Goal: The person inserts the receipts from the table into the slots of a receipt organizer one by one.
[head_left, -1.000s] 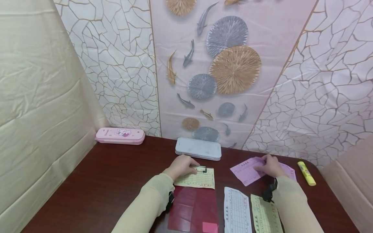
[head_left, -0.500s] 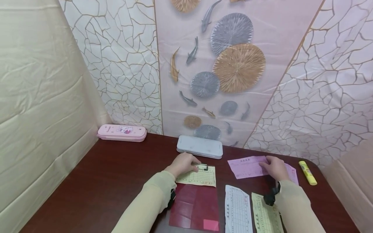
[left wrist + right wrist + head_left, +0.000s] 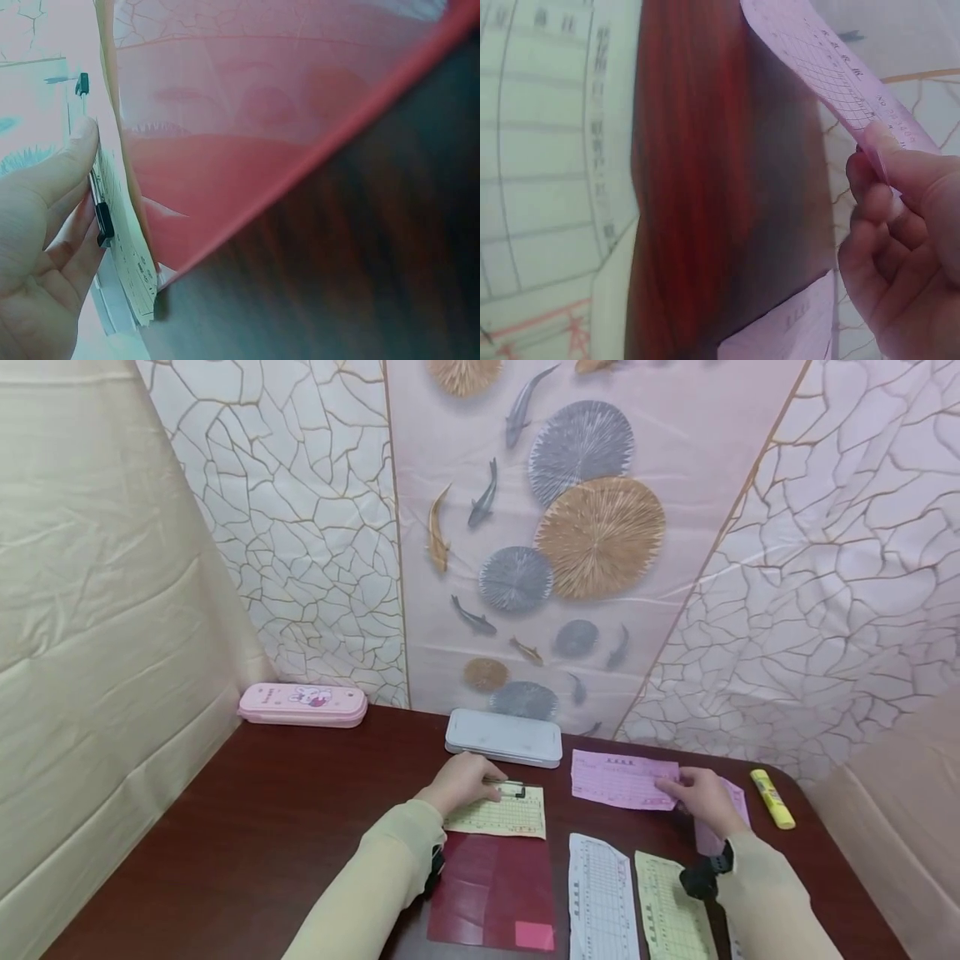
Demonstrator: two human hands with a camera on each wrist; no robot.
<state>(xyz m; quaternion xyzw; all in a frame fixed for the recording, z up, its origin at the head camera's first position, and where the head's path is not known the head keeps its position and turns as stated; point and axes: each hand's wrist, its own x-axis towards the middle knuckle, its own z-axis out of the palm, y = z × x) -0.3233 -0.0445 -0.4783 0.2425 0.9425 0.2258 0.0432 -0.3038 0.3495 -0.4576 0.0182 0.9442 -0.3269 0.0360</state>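
A dark red clip folder point(image 3: 491, 889) lies on the table with a yellow printed form point(image 3: 510, 814) at its top, under a metal lever clip point(image 3: 521, 790). My left hand point(image 3: 462, 783) is at that clip, and its thumb and fingers pinch the clip's wire in the left wrist view. Off to the right, my right hand point(image 3: 705, 797) pinches the right end of a pink receipt slip point(image 3: 622, 778) between thumb and fingertips. In the right wrist view the slip point(image 3: 825, 56) is lifted and bends away from the thumb. Another pink slip point(image 3: 731, 806) lies partly hidden under the right hand.
A white form point(image 3: 602, 893) and a yellow-green form point(image 3: 671, 902) lie right of the folder. Behind stand a pale blue tin case point(image 3: 502, 737) and a pink pencil case point(image 3: 303, 704). A yellow glue stick point(image 3: 772, 799) lies near the right edge. Curtains border the table.
My right hand has drawn the pink slip leftward and up from the other pink slip, which shows more separately now. The left hand has stayed at the clip.
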